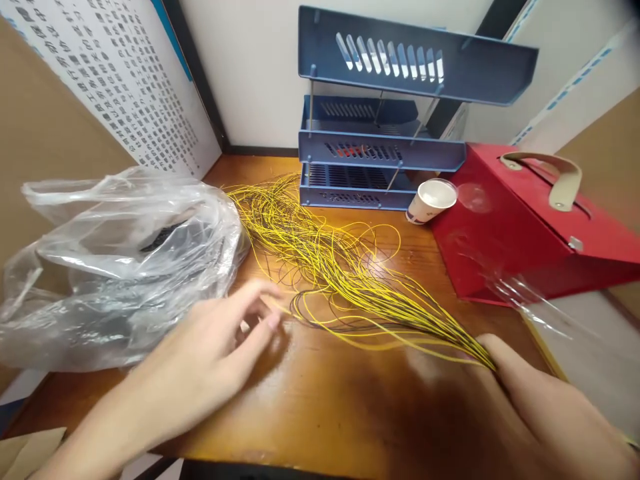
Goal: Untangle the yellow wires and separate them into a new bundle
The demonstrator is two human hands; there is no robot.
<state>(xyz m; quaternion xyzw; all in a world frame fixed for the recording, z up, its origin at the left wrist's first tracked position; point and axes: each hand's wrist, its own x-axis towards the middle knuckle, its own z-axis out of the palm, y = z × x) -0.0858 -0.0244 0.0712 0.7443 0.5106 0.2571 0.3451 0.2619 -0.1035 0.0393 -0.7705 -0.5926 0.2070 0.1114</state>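
Note:
A long bundle of thin yellow and dark wires (345, 273) stretches across the wooden table (320, 407), loose and tangled at the back and gathered tightly at the right. My right hand (530, 387) is closed around the gathered end near the right edge. My left hand (225, 340) is beside the wires' near left side, with its thumb and index finger apart around a thin yellow strand or two; its other fingers are curled and partly hidden. Whether the strand touches the fingertips is blurred.
A clear plastic bag (165, 293) with dark contents lies left. Behind the wires stands a blue tiered tray (380, 153), with a paper cup (431, 200) beside it. A red box (530, 233) with a beige handle is at the right. White panels rise behind.

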